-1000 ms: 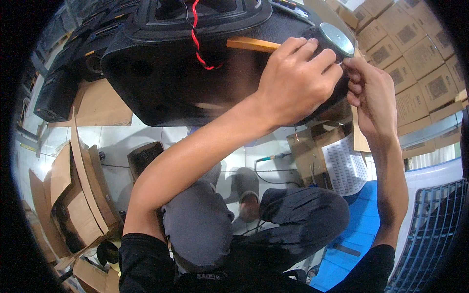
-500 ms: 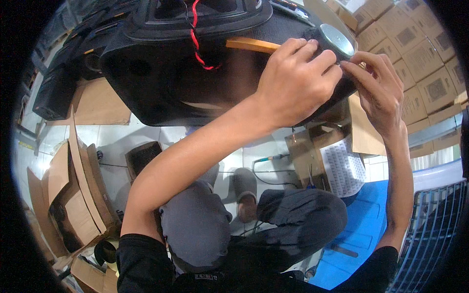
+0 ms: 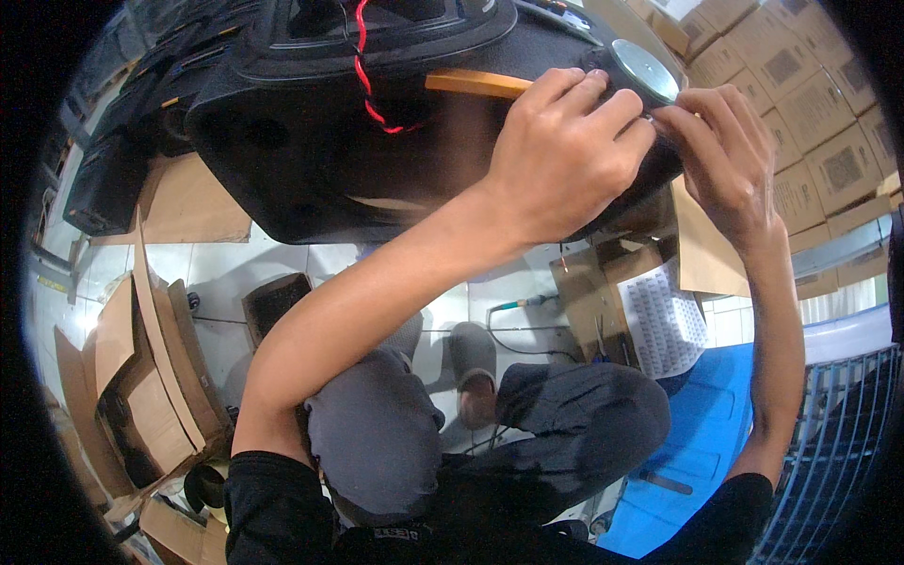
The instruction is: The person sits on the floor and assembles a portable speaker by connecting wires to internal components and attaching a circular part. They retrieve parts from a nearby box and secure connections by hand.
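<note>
Head cam, L to R: you've got an open cardboard box [image 3: 155,400] at far L, brown & matte, flaps up. Next comes the big black cabinet [image 3: 254,160], hard pebbly shell, angled sides; a twisted red-black wire [image 3: 362,66], thin & glossy, dangles in front. An orange-yellow strip [image 3: 476,84], straight & slim, runs roughly L-R, its R end hidden behind your L hand [image 3: 573,155]. That hand's fingers curl, tips by the L side of the round metal-faced part [image 3: 645,72]; can't tell if they pinch anything, knuckles block the view. The part is at the cabinet's upper R: smooth silvery disc, dark rim, looks oval b/c it's tilted, longer axis upper L to lower R. Key relation, prob.: its near lower edge, b/w both hands, just past your fingertips. Your R hand [image 3: 730,155] is nearest that edge, thumb & index close together; whatever's b/w them is too small to make out. Far R: stacked cartons [image 3: 800,122], brown, flat-sided; lower down, a smooth blue plastic surface [image 3: 702,443].
</note>
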Tool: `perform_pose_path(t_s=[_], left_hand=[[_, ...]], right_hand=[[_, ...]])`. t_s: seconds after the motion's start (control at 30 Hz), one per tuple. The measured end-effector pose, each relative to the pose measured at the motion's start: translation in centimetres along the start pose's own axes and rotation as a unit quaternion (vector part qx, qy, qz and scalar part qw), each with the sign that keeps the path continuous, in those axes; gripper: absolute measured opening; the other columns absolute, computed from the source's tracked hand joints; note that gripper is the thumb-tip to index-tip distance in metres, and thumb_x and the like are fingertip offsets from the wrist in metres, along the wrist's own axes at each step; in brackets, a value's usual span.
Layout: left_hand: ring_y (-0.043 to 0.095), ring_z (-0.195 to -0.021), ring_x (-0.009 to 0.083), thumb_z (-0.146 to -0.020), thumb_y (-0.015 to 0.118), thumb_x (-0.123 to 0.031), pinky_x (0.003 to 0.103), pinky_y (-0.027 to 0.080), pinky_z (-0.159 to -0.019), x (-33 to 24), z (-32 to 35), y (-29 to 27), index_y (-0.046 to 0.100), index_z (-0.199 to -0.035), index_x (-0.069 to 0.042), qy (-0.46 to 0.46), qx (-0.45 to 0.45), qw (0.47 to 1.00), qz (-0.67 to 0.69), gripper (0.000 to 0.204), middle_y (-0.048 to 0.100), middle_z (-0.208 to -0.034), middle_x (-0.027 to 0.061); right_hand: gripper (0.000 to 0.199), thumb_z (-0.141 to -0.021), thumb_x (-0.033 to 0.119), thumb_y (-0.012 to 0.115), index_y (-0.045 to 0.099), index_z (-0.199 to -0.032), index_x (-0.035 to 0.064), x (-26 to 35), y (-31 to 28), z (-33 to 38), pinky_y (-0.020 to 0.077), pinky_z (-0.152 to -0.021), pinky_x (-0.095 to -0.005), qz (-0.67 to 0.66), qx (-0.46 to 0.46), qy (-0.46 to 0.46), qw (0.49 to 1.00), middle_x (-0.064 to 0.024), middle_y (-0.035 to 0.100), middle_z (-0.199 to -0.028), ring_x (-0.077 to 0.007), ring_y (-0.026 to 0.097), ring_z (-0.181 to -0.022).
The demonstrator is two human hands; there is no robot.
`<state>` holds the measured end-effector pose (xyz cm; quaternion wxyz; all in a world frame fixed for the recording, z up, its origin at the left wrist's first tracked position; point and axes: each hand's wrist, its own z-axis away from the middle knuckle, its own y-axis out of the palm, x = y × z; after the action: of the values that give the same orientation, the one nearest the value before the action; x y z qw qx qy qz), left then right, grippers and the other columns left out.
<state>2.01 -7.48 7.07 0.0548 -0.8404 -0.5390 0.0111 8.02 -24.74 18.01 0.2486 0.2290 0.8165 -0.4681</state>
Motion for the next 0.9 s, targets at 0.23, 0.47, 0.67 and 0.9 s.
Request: perform_pose_path(t_s=[0.23,0.47,0.67,0.9], left_hand=[[0.072,-0.095,0.0258,-0.076,0.073,-0.012,0.039,0.054,-0.087,0.1,0.1,0.1,0.068,-0.084,-0.008,-0.003,0.0,1.0,-0.001,0.01,0.068,-0.089,0.0053],[0.072,-0.094,0.0259,-0.076,0.073,-0.012,0.039,0.054,-0.086,-0.1,0.0,0.1,0.068,-0.081,-0.008,-0.003,0.002,1.0,-0.008,0.009,0.068,-0.089,0.005],[0.072,-0.094,0.025,-0.077,0.073,-0.012,0.039,0.054,-0.086,-0.1,0.1,0.4,0.069,-0.081,-0.009,0.002,-0.009,1.0,-0.011,0.006,0.068,-0.088,0.0044],[0.072,-0.094,0.0252,-0.075,0.073,-0.013,0.039,0.054,-0.086,-0.1,0.0,0.1,0.071,-0.083,-0.009,-0.005,-0.004,1.0,-0.004,0.009,0.068,-0.089,0.0045]], right_hand=[[0.01,-0.087,0.004,0.074,0.07,-0.095,0.0005,3.2,1.7,0.9,0.0518,-0.072,-0.0388,-0.132,-0.06,0.249,0.958,-0.0123,0.065,-0.088,-0.0293,0.064,-0.083],[0.011,-0.092,0.011,0.07,0.068,-0.092,0.0011,5.8,1.7,0.1,0.051,-0.075,-0.0403,-0.121,-0.048,0.394,0.91,-0.0138,0.066,-0.089,-0.0305,0.065,-0.085],[0.023,-0.098,0.021,0.061,0.067,-0.092,-0.001,6.1,0.5,-1.5,0.0507,-0.078,-0.0464,-0.036,0.052,0.412,0.909,-0.0182,0.067,-0.09,-0.0367,0.066,-0.088],[0.031,-0.098,0.024,0.061,0.069,-0.092,-0.0059,5.6,-0.8,-2.8,0.0506,-0.071,-0.0425,-0.134,0.122,0.504,0.845,-0.0205,0.069,-0.079,-0.0317,0.068,-0.073]])
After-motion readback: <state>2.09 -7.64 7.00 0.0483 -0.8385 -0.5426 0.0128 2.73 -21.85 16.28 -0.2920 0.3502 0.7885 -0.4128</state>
